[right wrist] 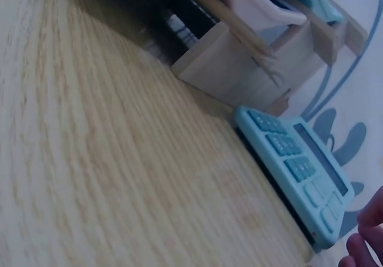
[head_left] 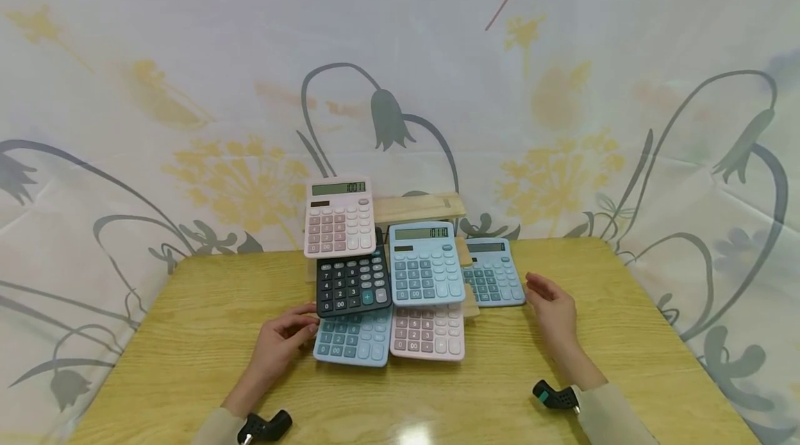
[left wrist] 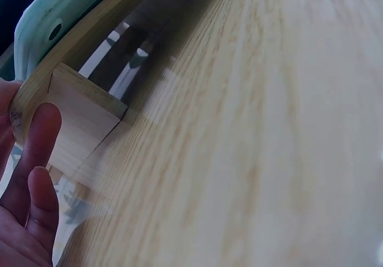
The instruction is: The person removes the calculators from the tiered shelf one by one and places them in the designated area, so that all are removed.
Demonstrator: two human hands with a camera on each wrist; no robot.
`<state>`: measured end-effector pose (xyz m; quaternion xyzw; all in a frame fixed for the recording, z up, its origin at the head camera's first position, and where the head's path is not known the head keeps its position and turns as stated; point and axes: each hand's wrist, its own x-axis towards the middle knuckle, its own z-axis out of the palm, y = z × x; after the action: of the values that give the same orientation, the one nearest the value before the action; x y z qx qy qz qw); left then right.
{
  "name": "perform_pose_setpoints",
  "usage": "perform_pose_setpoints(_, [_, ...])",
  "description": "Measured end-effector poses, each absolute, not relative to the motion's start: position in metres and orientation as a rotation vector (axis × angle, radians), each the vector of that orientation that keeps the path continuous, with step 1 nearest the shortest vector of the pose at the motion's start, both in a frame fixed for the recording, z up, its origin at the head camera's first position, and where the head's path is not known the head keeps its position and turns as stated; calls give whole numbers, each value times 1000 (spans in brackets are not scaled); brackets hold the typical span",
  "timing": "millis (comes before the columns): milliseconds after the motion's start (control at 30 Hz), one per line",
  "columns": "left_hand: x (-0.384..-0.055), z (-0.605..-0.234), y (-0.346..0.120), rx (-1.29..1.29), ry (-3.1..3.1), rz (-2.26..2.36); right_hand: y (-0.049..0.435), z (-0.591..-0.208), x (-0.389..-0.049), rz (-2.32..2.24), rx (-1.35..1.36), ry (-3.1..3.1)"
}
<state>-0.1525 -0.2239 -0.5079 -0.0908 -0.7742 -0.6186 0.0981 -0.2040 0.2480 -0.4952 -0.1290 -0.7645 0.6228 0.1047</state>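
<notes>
Tiered light-wood rack (head_left: 419, 207) on yellow wood-grain table (head_left: 187, 362); five rectangular plastic pink, black and blue calculators (head_left: 426, 264) on it. Single blue rectangular plastic calculator (head_left: 496, 275) on table, right of rack.

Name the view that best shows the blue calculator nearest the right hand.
The right wrist view: the blue calculator appears large there, with nothing in front. In the head view, the wooden rack partly hides it; the left wrist view doesn't show it.

The table (head_left: 500, 393) is viewed from above by the head camera, facing forward past its far edge. From low and close, the calculator stand (head_left: 415, 209) is faced, tilted, in both wrist views; the rightmost calculator (head_left: 494, 271) is shared by head and right wrist.
</notes>
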Motion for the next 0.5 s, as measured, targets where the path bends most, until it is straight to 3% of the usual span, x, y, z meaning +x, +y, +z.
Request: perform_pose_setpoints(500, [-152, -507, -223, -269, -2295, -1823, 236, -457, -205, 1788, -154, -2317])
